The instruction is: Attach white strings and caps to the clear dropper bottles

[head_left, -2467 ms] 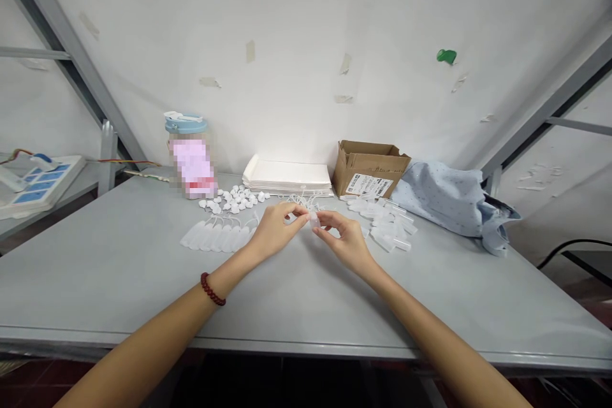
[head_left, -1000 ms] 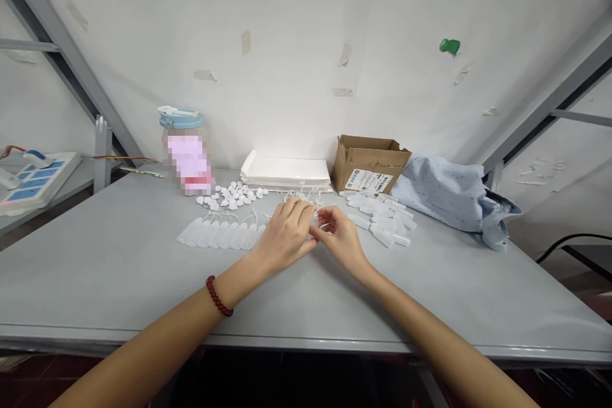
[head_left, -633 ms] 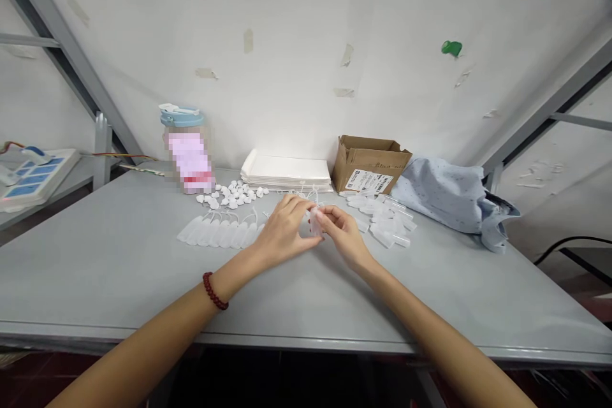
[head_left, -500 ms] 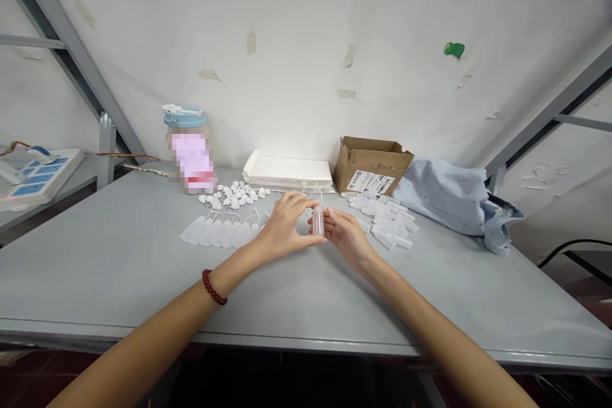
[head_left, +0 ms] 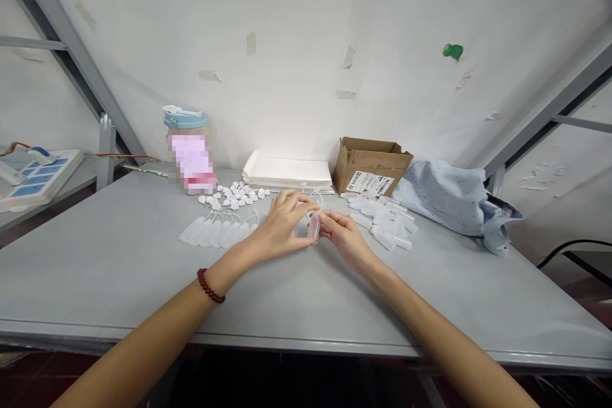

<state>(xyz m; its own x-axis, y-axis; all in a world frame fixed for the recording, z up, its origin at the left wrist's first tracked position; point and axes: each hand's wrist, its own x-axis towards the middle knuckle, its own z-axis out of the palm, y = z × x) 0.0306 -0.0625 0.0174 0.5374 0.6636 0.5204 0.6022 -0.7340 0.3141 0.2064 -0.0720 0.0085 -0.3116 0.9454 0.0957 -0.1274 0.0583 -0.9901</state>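
A small translucent plastic bottle (head_left: 313, 228) is held upright, slightly tilted, over the middle of the grey table. My left hand (head_left: 282, 224) pinches it, thumb at the base and fingers at the top. From the other side, my right hand (head_left: 345, 237) closes its thumb and fingers around the bottle's upper part. Thin white loops (head_left: 315, 196) show just behind the bottle; whether they join it I cannot tell. Left of my hands lies a row of similar bottles (head_left: 210, 233) with white loops. To the right is a loose heap of clear bottles (head_left: 385, 223).
Small white caps (head_left: 236, 194) lie scattered at the back left, beside a blurred container with a blue lid (head_left: 185, 118). A stack of white envelopes (head_left: 289, 172), an open cardboard box (head_left: 370, 169) and a light blue cloth (head_left: 444, 201) stand along the wall.
The bottle has shifted slightly left and down and leans a little more. My right hand's fingers have closed in on its upper part; my left hand keeps its pinch.
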